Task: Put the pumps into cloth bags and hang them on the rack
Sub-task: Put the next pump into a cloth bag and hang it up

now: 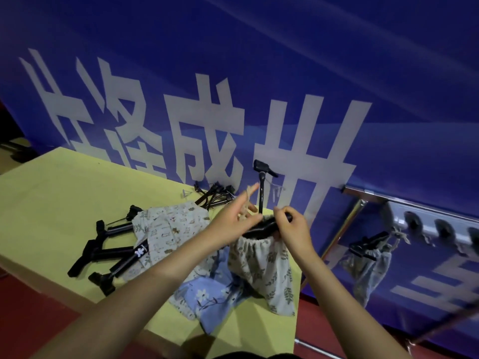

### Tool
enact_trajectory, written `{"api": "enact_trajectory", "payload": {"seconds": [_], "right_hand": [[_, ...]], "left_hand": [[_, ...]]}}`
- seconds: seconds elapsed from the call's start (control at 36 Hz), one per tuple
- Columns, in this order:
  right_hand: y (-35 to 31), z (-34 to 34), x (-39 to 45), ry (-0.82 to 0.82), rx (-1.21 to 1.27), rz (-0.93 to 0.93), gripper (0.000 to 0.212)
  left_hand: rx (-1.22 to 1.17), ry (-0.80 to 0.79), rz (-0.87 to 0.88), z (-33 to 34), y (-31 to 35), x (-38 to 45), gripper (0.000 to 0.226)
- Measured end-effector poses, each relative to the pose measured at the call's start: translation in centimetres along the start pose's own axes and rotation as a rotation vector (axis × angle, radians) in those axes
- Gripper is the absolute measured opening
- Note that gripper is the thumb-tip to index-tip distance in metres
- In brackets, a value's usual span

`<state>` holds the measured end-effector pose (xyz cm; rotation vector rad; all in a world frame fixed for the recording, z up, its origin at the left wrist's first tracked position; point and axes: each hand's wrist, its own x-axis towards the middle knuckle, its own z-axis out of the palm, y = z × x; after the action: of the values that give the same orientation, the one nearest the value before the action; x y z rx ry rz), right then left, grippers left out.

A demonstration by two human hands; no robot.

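My right hand [293, 229] grips the leaf-print bag's [264, 265] gathered mouth (pump [261, 193] inside) so my left fingers [248, 195] can pull the drawstring [249, 200] tight.

I think this is a hall or stage set up for an event, not a home. A huge blue banner [285, 73] with big white letters fills the whole back wall, like the ones hung up at shows or meetings. The floor [39, 307] looks dark red, like carpet, though the light is dim, so I am not sure. A plain table with a yellow-green top [64, 190] stands in front of the banner, with black hand pumps [116, 252] and flowery cloth bags [168, 229] laid out on it. On my right I see a shiny metal rack [427, 221] with one filled bag [368, 265] hanging from it.
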<state>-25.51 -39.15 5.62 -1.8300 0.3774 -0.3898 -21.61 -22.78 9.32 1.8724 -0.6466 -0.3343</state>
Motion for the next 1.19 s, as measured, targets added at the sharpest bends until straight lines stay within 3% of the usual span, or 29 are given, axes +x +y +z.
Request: {"api": "enact_trajectory", "payload": {"seconds": [0.08,0.17,0.25,0.33,0.39,0.67,0.78,0.86,0.97,1.14,1.19], "right_hand": [[-0.5,0.1,-0.6,-0.02,-0.011,0.008,0.041],[-1.3,-0.9,-0.5,-0.036,0.062,0.094,0.044],[-2.0,-2.8,0.2,-0.039,0.023,0.084,0.038],[-2.2,-4.0,0.5,-0.059,0.04,0.144,0.021],[-2.1,-4.1,0.4,-0.044,0.12,0.219,0.024],[-3.6,-4.1,-0.9,0.199,0.093,0.361,0.018],[-4.8,-3.4,-1.3,0.204,0.262,0.337,0.02],[-5.9,-2.4,-1.3,0.219,0.257,0.322,0.021],[-5.9,-1.8,-0.3,0.333,0.525,0.455,0.019],[-5.5,-0.9,-0.2,0.342,0.433,0.386,0.023],[-5.6,-0.8,-0.8,0.328,0.356,0.335,0.024]], "left_hand": [[0.062,-0.08,-0.03,1.2,-0.8,0.3,0.078],[0.124,-0.041,-0.093,1.0,-1.7,1.6,0.052],[0.126,-0.119,-0.109,0.1,-1.7,2.8,0.02],[0.137,-0.195,-0.08,-0.5,-1.3,3.4,0.016],[0.113,-0.22,-0.065,-0.6,-1.3,3.6,0.013],[0.053,-0.354,-0.016,-1.2,-2.8,4.8,0.014],[0.084,-0.377,0.004,-1.6,-3.1,5.3,0.018],[0.17,-0.412,0.044,-2.1,-3.1,6.0,0.02],[0.183,-0.468,0.046,-2.8,-3.1,5.8,0.024],[0.139,-0.371,0.056,-2.1,-3.8,4.3,0.015],[0.193,-0.264,0.111,-1.7,-3.8,4.1,0.033]]}}
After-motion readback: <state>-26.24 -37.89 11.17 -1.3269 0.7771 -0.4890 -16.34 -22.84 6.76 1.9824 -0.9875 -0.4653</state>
